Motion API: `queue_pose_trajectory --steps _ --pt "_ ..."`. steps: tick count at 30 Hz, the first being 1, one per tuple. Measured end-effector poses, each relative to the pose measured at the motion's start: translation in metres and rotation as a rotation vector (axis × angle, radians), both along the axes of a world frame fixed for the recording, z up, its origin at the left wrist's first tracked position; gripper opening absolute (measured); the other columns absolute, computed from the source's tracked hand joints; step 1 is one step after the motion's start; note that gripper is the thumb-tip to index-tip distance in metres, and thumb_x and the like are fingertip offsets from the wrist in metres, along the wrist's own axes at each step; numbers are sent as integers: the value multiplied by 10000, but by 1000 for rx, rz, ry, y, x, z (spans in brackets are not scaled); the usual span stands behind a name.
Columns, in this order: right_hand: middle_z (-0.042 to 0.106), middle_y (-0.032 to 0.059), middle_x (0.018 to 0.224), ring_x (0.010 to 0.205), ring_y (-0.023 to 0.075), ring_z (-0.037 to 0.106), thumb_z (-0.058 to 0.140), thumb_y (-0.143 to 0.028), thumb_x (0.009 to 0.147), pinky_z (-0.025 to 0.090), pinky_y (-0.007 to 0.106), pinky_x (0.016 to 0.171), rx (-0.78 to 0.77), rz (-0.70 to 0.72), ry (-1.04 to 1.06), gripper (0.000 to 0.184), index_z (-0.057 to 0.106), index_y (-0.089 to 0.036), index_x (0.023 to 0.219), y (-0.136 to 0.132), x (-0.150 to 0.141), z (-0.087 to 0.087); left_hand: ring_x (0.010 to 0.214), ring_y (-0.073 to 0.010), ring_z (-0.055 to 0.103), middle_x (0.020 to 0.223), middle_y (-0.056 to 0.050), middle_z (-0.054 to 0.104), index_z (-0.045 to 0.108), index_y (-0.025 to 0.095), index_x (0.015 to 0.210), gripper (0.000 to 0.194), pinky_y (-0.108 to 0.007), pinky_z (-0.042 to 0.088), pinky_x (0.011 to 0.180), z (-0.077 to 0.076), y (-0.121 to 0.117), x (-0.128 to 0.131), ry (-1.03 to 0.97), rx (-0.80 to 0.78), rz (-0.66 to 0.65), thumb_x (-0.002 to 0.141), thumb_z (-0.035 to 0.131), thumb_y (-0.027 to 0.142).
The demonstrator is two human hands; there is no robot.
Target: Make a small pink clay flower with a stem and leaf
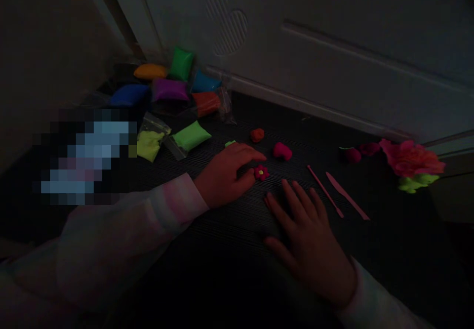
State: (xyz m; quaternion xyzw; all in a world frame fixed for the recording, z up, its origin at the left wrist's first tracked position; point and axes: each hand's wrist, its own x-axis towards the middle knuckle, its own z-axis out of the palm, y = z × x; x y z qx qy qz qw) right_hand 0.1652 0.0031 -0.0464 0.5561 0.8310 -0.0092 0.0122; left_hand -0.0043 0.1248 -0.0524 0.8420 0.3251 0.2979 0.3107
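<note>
Dark tabletop (pixel 237 220) supports the pink flower (pixel 261 172) within easy reach. The left hand (pixel 225 173) curves open beside it, perhaps for steadying, contact unclear; the right hand (pixel 314 245) lies spread, gripping nothing visible.

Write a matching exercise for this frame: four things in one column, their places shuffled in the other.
1. small flower
2. two slim tools
3. purple packet
4. large flower

A. side by side, right of the right hand
B. among other coloured packets, back left
C. by the fingertips of the left hand
D. far right, yellow-green below its pink petals

Pairs: 1-C, 2-A, 3-B, 4-D
</note>
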Motion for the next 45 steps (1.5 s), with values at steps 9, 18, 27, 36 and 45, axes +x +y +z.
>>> queue_pose_trajectory --steps 9,18,27,36,45 --pt "243 145 1378 1253 338 200 409 -534 754 232 578 943 -13 -8 30 599 341 -247 1274 2 -1 1 898 -152 535 934 -37 603 560 150 936 226 -303 431 794 1 0 0 -24 2 1 734 459 149" --pt "226 135 1386 1248 343 209 423 -528 748 245 591 933 -25 9 64 585 352 -264 1266 1 -3 1 887 -136 539 924 -24 600 564 160 924 263 -284 424 806 -1 1 0 -37 -30 11 735 404 72" --pt "198 130 1394 1257 328 197 412 -530 755 225 576 949 -56 28 64 580 315 -300 1278 3 -2 0 868 -135 540 913 -25 598 573 156 913 240 -273 429 785 0 1 1 -20 -57 7 737 424 88" --pt "194 134 1393 1256 333 196 402 -529 762 218 574 952 -46 31 48 569 319 -301 1276 4 -3 -1 858 -125 543 870 -35 610 584 120 896 224 -262 427 794 -2 2 1 -31 9 -14 746 423 72" --pt "181 129 1397 1257 325 196 385 -522 776 211 562 960 -48 54 32 560 297 -308 1286 4 -2 0 845 -130 549 859 -47 624 592 111 882 191 -275 441 769 -2 3 2 -39 29 -14 747 457 91"
